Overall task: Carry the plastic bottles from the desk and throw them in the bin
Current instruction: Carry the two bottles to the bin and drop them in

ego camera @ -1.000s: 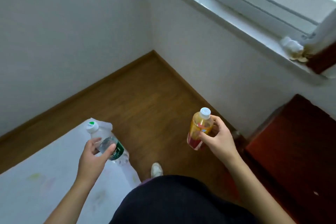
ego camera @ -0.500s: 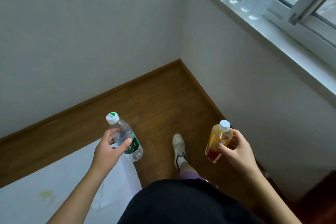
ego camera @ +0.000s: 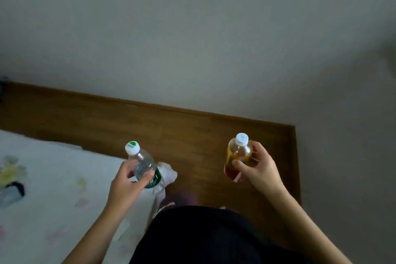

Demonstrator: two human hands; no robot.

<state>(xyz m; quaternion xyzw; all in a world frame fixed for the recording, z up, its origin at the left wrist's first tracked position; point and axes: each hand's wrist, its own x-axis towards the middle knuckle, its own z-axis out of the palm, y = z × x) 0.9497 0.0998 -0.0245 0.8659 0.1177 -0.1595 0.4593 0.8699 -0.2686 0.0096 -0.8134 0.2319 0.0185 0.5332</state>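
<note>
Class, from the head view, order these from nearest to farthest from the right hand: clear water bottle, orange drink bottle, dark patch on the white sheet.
1. Orange drink bottle: held in the right hand itself.
2. Clear water bottle: to its left, held by the left hand.
3. Dark patch: far left, on the white sheet.

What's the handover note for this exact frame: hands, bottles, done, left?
Left hand: grips the clear water bottle, which has a green label and its cap on, tilted with the cap pointing away from the person.
Right hand: grips the orange drink bottle, capped and roughly upright.
Both bottles are held in the air over the wooden floor near the wall, beside a white sheet.
Done: both bottles are in hand.
Left: no bin or desk is in view. Find the bin, then drop both bottles in.
</note>
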